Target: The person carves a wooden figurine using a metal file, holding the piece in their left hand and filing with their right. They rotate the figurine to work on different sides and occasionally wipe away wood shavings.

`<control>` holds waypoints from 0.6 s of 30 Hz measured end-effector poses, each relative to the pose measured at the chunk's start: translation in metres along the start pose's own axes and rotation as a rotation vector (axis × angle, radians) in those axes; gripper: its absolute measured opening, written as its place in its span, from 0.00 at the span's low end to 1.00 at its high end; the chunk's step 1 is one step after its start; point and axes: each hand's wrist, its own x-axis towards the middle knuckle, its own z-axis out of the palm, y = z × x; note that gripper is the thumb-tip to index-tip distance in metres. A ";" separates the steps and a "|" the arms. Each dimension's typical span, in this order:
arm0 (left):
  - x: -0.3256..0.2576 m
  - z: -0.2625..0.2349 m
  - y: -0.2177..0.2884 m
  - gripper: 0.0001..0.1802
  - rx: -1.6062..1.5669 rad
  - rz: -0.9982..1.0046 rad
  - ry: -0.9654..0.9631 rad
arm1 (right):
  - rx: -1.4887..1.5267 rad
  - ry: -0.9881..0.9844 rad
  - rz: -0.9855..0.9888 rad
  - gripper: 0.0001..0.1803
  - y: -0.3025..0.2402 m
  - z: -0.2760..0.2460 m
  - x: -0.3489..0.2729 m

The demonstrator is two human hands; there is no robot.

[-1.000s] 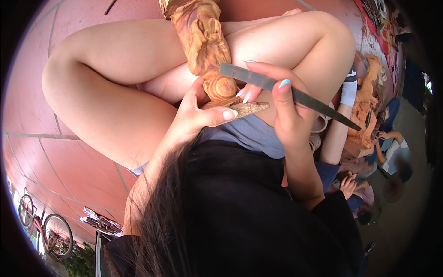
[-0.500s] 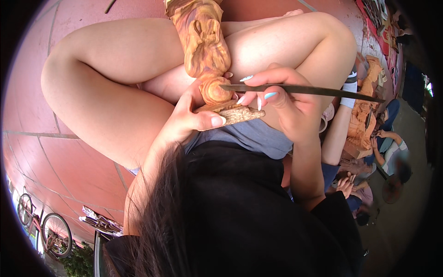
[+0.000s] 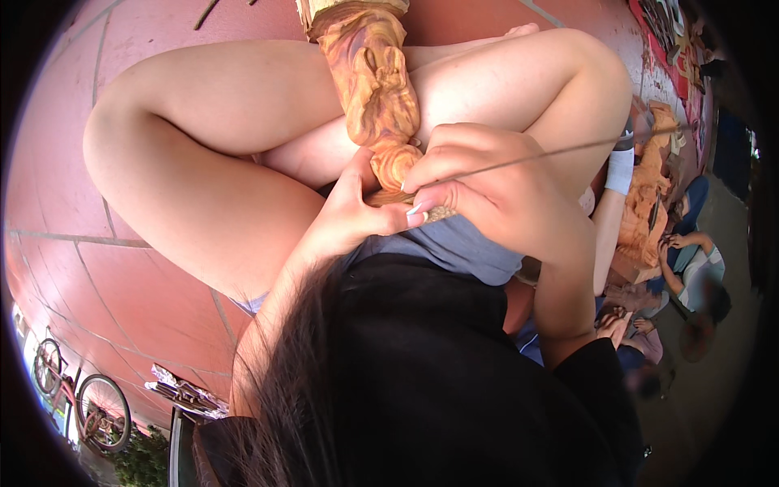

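Note:
A carved orange-brown wooden figure (image 3: 375,89) lies between my crossed bare legs, its lower end resting in my lap. My left hand (image 3: 350,217) grips that lower end from below, thumb stretched across it. My right hand (image 3: 495,195) is closed around a long thin metal file (image 3: 560,152), whose blade runs out to the right edge-on. The file's near end meets the wood by my left thumb. Dark hair and a black top hide the lower part of my arms.
I sit on a red tiled floor (image 3: 73,268). At the right another person (image 3: 690,268) sits holding a second orange wooden carving (image 3: 645,199). Bicycles (image 3: 77,398) stand at the lower left. A red mat with tools (image 3: 673,32) lies at the upper right.
The file has turned from flat-side-up to edge-on and swung higher to the right. My right hand has rolled over the carving's end and curled tighter; the left hand has barely shifted.

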 end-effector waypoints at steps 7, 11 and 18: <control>0.003 0.006 -0.005 0.45 -0.097 -0.013 -0.018 | -0.091 0.302 -0.119 0.12 -0.001 0.032 -0.032; 0.001 0.001 -0.010 0.45 -0.040 0.017 -0.017 | -0.129 0.432 -0.160 0.12 0.008 0.051 -0.042; 0.000 0.003 -0.012 0.46 0.012 0.071 -0.003 | -0.167 0.551 -0.225 0.16 0.008 0.059 -0.042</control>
